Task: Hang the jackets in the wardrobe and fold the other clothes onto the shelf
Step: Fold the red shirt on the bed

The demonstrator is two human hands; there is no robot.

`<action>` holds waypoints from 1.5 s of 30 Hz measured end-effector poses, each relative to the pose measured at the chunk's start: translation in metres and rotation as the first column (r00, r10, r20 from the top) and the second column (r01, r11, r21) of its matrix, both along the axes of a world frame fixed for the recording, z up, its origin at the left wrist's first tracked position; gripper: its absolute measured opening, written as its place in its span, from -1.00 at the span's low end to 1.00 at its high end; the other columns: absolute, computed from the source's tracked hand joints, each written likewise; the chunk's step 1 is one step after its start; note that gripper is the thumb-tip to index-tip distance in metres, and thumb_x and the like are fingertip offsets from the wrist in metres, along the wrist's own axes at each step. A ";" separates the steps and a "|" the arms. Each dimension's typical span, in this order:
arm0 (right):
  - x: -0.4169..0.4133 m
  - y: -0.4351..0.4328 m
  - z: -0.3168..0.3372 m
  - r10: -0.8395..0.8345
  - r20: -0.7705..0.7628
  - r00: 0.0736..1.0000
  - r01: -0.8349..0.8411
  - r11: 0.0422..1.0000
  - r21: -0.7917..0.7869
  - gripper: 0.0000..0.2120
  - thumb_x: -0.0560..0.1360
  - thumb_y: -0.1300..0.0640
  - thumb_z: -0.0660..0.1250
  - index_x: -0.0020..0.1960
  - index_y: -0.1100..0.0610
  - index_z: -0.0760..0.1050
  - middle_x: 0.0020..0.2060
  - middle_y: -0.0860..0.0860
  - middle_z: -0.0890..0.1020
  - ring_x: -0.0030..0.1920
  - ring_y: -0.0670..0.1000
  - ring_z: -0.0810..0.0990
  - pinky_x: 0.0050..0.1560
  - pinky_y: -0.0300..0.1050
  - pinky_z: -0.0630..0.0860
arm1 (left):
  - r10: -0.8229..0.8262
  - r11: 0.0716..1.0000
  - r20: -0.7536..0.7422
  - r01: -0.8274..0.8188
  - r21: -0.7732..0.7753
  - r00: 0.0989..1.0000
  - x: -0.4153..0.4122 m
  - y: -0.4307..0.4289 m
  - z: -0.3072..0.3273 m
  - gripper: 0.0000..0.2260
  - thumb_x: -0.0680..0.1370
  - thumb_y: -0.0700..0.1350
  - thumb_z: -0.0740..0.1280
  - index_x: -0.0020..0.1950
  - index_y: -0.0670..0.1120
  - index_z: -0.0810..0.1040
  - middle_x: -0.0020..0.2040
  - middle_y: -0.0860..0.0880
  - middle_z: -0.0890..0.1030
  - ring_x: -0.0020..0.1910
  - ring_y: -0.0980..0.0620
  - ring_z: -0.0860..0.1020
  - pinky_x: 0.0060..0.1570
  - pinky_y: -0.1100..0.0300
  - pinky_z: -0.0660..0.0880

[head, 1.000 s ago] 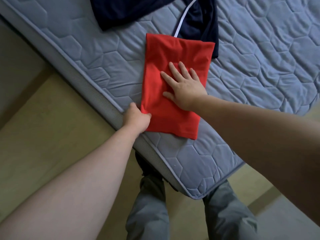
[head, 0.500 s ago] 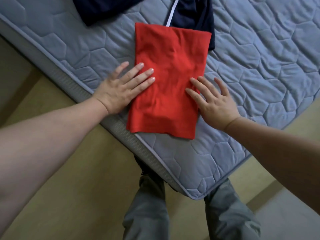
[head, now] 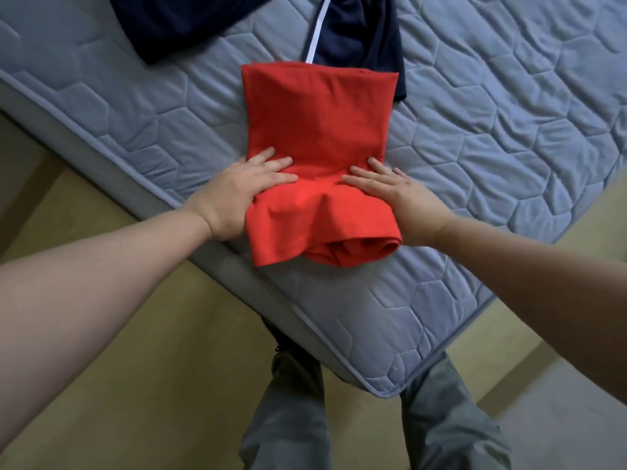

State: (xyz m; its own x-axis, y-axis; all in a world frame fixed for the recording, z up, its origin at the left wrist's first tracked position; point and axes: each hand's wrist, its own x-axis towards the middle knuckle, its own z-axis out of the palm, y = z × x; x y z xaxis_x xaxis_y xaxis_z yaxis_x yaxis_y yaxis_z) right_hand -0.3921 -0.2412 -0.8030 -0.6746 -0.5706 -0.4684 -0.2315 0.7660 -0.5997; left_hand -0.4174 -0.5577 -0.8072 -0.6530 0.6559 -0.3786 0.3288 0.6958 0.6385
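Two hands gripping a folded red fabric garment (head: 315, 123), left hand (head: 247, 184) and right hand (head: 390, 195) with fingers flat on top, thumbs hidden beneath its lifted near end, garment lying by the left edge of the grey quilted mattress (head: 509, 130).

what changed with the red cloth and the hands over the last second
The left hand let go of the side edge of the red garment; it and the right hand moved to the near end, which they now hold, bunched and lifted off the mattress. The navy clothes stayed put.
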 end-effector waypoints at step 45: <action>0.055 -0.062 0.455 -0.892 0.138 0.430 0.903 0.425 -0.062 -0.56 0.53 -0.29 0.30 -0.24 0.08 0.55 -0.30 -0.05 0.63 -0.21 -0.01 0.63 -0.13 -0.09 0.51 | 0.797 0.106 0.591 -0.992 0.064 0.123 0.113 0.022 0.422 -0.80 0.60 -0.02 0.38 0.08 -0.14 0.65 0.02 -0.15 0.70 0.02 -0.14 0.67 0.13 -0.04 0.60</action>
State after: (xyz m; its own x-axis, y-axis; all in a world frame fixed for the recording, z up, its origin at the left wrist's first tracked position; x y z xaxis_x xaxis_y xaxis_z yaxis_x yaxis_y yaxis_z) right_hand -0.3370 -0.3029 -0.3480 -0.8037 0.2885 -0.5204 0.5939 0.4419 -0.6723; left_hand -0.3040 -0.5352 -0.3852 -0.7270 -0.2260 -0.6484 -0.6574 -0.0437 0.7523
